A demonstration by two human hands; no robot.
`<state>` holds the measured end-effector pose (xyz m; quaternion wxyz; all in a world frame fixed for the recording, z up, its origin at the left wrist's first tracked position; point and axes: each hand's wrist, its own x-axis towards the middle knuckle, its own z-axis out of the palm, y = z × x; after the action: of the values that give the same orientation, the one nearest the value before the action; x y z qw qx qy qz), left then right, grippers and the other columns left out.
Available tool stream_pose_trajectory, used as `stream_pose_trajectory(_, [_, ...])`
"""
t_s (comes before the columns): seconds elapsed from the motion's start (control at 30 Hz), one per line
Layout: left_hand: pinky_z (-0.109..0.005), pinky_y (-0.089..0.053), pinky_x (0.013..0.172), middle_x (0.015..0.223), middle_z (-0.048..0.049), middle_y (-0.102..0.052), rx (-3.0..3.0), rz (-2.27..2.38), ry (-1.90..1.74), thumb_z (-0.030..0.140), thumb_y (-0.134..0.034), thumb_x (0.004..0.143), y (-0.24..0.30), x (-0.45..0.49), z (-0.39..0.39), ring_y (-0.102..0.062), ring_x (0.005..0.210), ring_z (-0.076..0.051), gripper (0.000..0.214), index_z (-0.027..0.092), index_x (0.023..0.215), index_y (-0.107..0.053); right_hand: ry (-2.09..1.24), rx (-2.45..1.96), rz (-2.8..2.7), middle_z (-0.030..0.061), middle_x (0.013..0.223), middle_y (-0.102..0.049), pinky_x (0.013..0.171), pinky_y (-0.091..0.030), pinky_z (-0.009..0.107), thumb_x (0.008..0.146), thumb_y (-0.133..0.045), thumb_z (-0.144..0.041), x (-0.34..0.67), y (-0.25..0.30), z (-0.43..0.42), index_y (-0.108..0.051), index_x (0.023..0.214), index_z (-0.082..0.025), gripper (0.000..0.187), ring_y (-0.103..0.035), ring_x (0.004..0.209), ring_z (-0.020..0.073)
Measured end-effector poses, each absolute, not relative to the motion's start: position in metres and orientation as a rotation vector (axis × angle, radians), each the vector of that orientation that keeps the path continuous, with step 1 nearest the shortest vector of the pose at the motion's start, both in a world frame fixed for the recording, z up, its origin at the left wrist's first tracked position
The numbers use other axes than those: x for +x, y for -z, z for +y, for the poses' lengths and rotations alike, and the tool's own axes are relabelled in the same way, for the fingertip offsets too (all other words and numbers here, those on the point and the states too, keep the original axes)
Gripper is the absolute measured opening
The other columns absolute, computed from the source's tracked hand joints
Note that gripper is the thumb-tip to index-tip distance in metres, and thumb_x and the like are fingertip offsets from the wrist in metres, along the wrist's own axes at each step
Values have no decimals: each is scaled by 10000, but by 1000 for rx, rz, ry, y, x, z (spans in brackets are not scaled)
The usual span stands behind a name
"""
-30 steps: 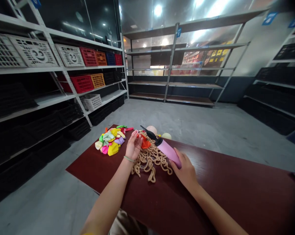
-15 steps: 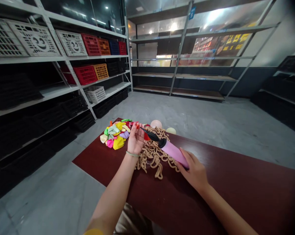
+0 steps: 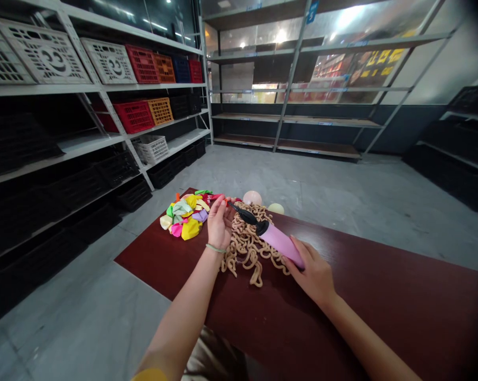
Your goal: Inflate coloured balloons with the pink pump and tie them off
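Observation:
A red balloon [image 3: 227,203], mostly hidden by fingers, is pinched at the fingertips of my left hand [image 3: 220,227]. My right hand [image 3: 313,272] is wrapped round the pink barrel of a balloon hand pump [image 3: 282,245]. The pump's black tapered nozzle points left and reaches the balloon; whether its tip is inside the neck I cannot tell. Below both hands lies a heap of tan, curled cord-like strands [image 3: 249,246]. Left of my left hand is a pile of flat balloons [image 3: 185,214] in yellow, pink, green and purple.
The dark red-brown table [image 3: 350,286] carries everything. At its far edge are a round pale pink balloon [image 3: 252,198] and a pale green one [image 3: 276,208]. Shelving with plastic crates [image 3: 138,116] runs along the left; a metal rack [image 3: 288,100] stands at the back.
My left hand has turned and its fingers have closed in at the nozzle tip. The red part seen beside that hand before is now hidden. My right hand keeps its grip.

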<state>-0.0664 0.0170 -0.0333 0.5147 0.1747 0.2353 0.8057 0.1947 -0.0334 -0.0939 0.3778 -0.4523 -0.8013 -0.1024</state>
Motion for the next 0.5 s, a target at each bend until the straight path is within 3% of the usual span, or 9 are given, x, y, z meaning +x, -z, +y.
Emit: stream_pose_trajectory(0.5, [-315, -510, 910, 1027, -71, -721, 536, 670, -1942, 291, -781, 778, 34, -58, 15, -694, 979, -177, 394, 193, 1138, -656, 214, -1176, -2056, 82, 1226, -641, 848, -565, 363, 909, -601, -333, 196, 95, -33, -407, 1476, -263, 604, -652, 1054, 238])
